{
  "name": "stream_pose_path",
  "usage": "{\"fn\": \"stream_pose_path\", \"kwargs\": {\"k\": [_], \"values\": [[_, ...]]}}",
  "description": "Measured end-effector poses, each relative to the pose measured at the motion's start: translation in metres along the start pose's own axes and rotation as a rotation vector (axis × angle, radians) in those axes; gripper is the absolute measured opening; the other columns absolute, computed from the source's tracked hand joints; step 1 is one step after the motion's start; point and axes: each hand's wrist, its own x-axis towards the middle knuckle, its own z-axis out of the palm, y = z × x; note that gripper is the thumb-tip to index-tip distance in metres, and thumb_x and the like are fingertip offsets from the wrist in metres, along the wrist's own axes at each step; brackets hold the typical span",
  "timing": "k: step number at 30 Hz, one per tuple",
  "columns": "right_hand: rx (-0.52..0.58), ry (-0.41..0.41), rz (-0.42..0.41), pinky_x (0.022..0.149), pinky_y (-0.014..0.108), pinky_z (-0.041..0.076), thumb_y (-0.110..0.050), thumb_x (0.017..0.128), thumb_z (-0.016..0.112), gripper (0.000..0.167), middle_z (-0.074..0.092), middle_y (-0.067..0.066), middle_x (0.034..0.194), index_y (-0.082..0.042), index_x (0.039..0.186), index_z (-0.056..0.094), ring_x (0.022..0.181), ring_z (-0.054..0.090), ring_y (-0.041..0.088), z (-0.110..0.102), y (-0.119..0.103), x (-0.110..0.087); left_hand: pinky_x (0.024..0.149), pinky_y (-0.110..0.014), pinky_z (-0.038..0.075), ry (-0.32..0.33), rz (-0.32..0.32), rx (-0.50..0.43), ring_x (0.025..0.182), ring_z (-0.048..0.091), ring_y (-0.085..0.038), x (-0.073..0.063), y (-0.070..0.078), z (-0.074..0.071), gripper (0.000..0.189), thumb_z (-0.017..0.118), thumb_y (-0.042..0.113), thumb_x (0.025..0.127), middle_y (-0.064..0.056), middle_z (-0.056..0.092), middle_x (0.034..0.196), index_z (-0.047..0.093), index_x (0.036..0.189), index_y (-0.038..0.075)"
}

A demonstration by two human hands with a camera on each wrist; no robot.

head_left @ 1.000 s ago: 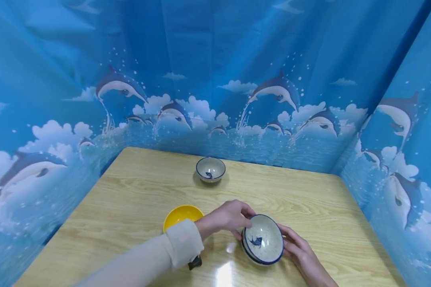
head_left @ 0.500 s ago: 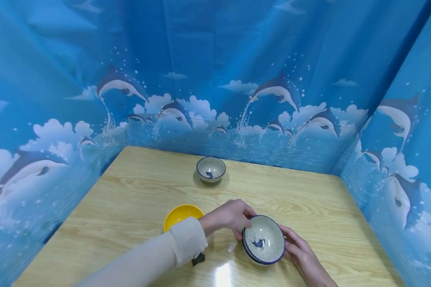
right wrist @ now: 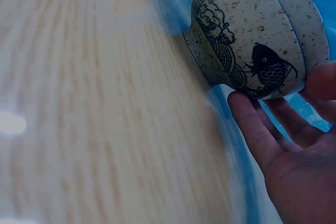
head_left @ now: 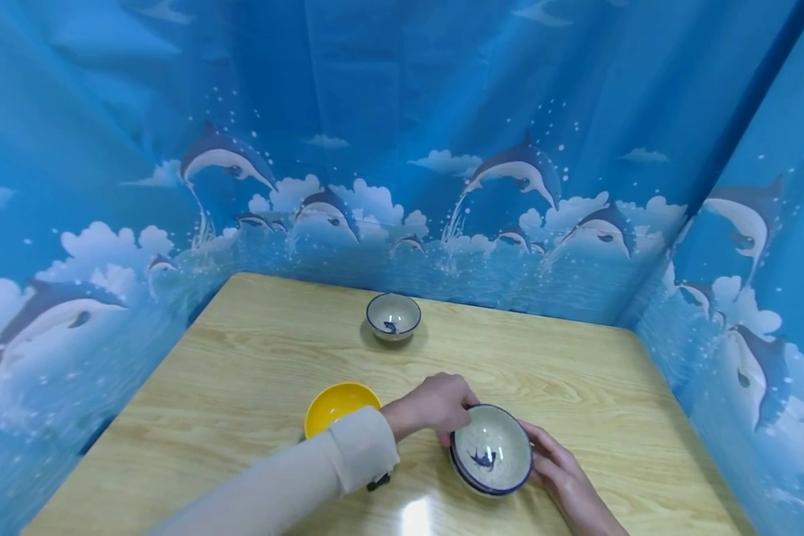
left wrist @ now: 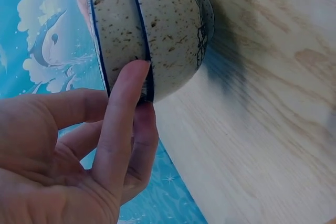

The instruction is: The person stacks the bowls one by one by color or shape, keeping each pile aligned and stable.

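- Your left hand [head_left: 435,406] is curled over the far-left rim of the stacked speckled bowls [head_left: 492,449]; in the left wrist view the fingers [left wrist: 123,124] pinch the blue rim of the stack.
- Your right hand [head_left: 563,476] lies against the right side of the stack with the fingers spread and nearly straight, touching the outer wall [right wrist: 252,51] and not closed around it.
- The stack sits on the counter [head_left: 576,387], near its front edge, tilted a little towards you. The yellow bowl [head_left: 338,406] is just beside your left wrist, and the small speckled bowl [head_left: 393,316] stands well apart at the back.
- I think it is better to keep the two hands opposite each other, so the upper bowl does not slide inside the lower one.
- Press on the wall, not only on the thin rim, and keep your sleeve [head_left: 348,461] away from the yellow bowl.
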Motion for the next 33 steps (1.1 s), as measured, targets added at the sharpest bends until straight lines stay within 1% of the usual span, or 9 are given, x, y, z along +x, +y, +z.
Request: {"fn": "stream_pose_path", "kwargs": {"k": [5,10,16,18,21,24,26,29,33], "values": [[-0.014,0.003,0.013,0.109,0.019,0.056,-0.001,0.116,0.037,0.051,0.064,-0.017,0.148,-0.013,0.164,0.046,0.135,0.059,-0.002,0.0,-0.001,0.001,0.052,-0.024,0.063,-0.001,0.026,0.109,0.053,0.07,-0.014,0.001,0.001,-0.001,0.028,0.07,-0.002,0.1,-0.012,0.08,0.106,0.083,0.122,0.01],[-0.016,0.006,0.013,0.109,0.018,0.056,-0.001,0.116,0.036,0.051,0.063,-0.019,0.149,-0.014,0.163,0.047,0.135,0.059,-0.004,-0.001,-0.001,0.0,0.054,-0.026,0.064,-0.008,0.036,0.133,0.052,0.071,-0.014,0.002,0.003,-0.001,0.029,0.068,-0.004,0.099,-0.01,0.082,0.104,0.085,0.118,0.012],[-0.009,0.002,-0.005,0.109,0.019,0.057,0.0,0.115,0.036,0.051,0.064,-0.019,0.149,-0.015,0.163,0.049,0.135,0.059,-0.003,0.0,-0.001,0.0,0.057,-0.027,0.065,-0.005,0.024,0.151,0.053,0.072,-0.013,0.003,0.005,0.0,0.033,0.069,-0.005,0.098,-0.01,0.082,0.11,0.083,0.122,0.013],[-0.012,0.009,-0.003,0.109,0.019,0.057,0.0,0.115,0.036,0.051,0.064,-0.019,0.148,-0.016,0.161,0.05,0.135,0.059,-0.003,0.0,-0.001,0.0,0.056,-0.027,0.065,0.0,0.018,0.144,0.053,0.072,-0.013,0.003,0.005,0.0,0.032,0.07,-0.004,0.099,-0.011,0.081,0.113,0.083,0.123,0.013],[-0.016,0.022,0.01,0.108,0.018,0.057,-0.001,0.115,0.037,0.051,0.065,-0.02,0.147,-0.019,0.16,0.052,0.134,0.06,-0.003,0.001,-0.001,0.0,0.053,-0.025,0.063,-0.002,0.011,0.115,0.055,0.071,-0.015,0.002,0.004,0.001,0.029,0.071,-0.002,0.1,-0.012,0.079,0.111,0.082,0.123,0.011],[-0.036,0.04,0.023,0.108,0.018,0.057,-0.001,0.115,0.038,0.049,0.065,-0.021,0.146,-0.012,0.162,0.049,0.133,0.06,-0.004,0.002,-0.003,0.0,0.051,-0.024,0.062,-0.005,-0.009,0.065,0.059,0.071,-0.017,0.002,0.002,0.001,0.031,0.072,-0.002,0.1,-0.011,0.076,0.113,0.079,0.128,0.01],[-0.054,0.063,0.044,0.107,0.018,0.057,-0.003,0.115,0.039,0.049,0.065,-0.022,0.145,-0.006,0.163,0.045,0.132,0.06,-0.004,0.003,-0.004,0.0,0.051,-0.025,0.063,-0.004,-0.021,0.033,0.061,0.071,-0.018,0.002,0.001,0.0,0.034,0.072,-0.003,0.1,-0.012,0.074,0.116,0.077,0.131,0.01],[-0.099,0.139,0.091,0.105,0.021,0.059,-0.008,0.116,0.04,0.049,0.065,-0.023,0.143,0.004,0.163,0.04,0.13,0.061,-0.004,0.007,-0.008,0.002,0.052,-0.027,0.064,-0.001,-0.027,-0.014,0.066,0.072,-0.019,-0.001,0.0,-0.002,0.039,0.072,-0.003,0.099,-0.013,0.073,0.121,0.074,0.135,0.011],[-0.148,0.256,0.133,0.1,0.025,0.062,-0.018,0.119,0.038,0.05,0.066,-0.025,0.139,0.01,0.16,0.041,0.127,0.061,-0.006,0.014,-0.01,0.005,0.053,-0.029,0.065,-0.015,-0.007,-0.034,0.082,0.072,-0.019,-0.005,-0.003,-0.01,0.037,0.073,0.001,0.101,-0.01,0.074,0.117,0.073,0.136,0.012]]}}
